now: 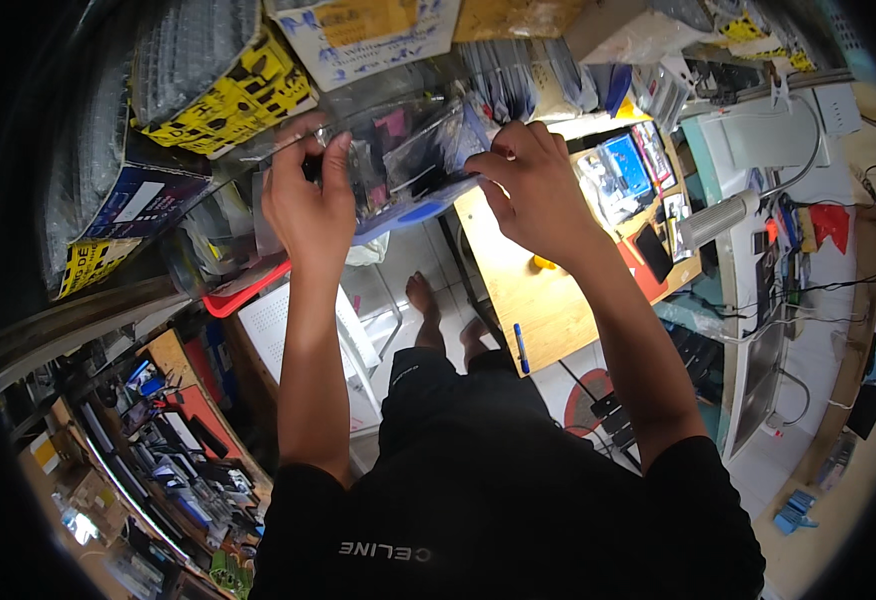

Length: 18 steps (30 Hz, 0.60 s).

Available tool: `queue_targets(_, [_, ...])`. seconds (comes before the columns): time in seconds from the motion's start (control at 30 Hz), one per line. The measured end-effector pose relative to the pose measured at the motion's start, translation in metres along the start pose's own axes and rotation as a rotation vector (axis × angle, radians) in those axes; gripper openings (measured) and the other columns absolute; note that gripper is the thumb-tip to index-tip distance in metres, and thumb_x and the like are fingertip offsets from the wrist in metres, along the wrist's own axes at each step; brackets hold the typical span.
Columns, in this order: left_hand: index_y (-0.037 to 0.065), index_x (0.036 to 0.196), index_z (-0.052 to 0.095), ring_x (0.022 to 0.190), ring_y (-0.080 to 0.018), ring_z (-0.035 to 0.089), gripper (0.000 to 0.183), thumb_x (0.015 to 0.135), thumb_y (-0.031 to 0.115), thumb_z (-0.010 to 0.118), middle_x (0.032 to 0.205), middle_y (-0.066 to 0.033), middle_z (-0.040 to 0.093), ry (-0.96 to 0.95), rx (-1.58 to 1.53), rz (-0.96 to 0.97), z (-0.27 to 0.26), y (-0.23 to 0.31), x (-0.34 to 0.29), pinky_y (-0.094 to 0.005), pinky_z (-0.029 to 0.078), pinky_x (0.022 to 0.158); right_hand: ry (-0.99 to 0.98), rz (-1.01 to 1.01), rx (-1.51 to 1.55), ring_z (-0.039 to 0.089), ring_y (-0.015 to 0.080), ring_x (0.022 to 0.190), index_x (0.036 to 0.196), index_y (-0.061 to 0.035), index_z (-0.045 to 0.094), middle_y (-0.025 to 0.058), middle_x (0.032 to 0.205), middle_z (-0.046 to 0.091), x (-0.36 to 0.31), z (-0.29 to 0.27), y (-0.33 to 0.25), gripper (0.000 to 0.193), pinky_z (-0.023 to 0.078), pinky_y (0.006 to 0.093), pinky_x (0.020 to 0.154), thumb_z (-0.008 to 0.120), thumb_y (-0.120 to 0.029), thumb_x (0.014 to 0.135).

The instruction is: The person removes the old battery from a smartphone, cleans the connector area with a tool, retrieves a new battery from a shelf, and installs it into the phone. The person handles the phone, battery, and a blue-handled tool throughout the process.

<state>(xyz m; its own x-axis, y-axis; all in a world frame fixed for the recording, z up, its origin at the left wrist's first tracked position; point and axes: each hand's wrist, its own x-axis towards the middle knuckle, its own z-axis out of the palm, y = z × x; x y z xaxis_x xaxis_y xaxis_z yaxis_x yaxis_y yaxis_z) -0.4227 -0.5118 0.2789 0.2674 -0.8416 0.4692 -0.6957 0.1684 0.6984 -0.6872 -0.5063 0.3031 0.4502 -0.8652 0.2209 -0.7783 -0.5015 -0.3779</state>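
Observation:
In front of the shelf, at chest height, is a clear plastic bag with a bluish lower edge and a blue oval on it. Dark and pink contents show through, too cluttered to name. My left hand is closed at its left edge, thumb and fingers pinched together. At the right edge, my right hand pinches the plastic between thumb and forefinger, its other fingers curled. Glare and overlapping plastic hide the exact edge that each hand grips.
Boxes with yellow-and-black tape and packed clear sleeves crowd the shelf above. A wooden desk with a blue pen stands below right, near a lamp. A white perforated chair is below left, by a red tray edge.

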Motion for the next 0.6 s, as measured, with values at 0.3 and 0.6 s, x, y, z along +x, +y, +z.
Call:
queue_targets(0.3, [0.006,0.140,0.058,0.077,-0.0225,0.070,0.045,0.102,0.019,0.080,0.085,-0.0084,0.073,0.053,-0.063,0.047,0.007,-0.004,0.001,-0.0349,0.055,0.076,0.197,-0.028,0.272,0.071,0.0371,0.084,0.118,-0.0077,0.075,0.0128,0.110,0.067,0.053,0.024,-0.008,0.031,0.059,0.0450,0.076,0.078,0.000,0.088])
queue_targets(0.6, [0.006,0.139,0.060,0.081,-0.0290,0.071,0.043,0.102,0.018,0.078,0.087,-0.0098,0.074,0.106,0.005,0.117,0.009,-0.001,-0.003,-0.0401,0.054,0.082,0.188,-0.204,-0.030,0.074,0.0324,0.094,0.109,-0.0092,0.072,0.0090,0.106,0.070,0.057,-0.008,0.009,0.022,0.060,0.0413,0.080,0.083,-0.009,0.090])
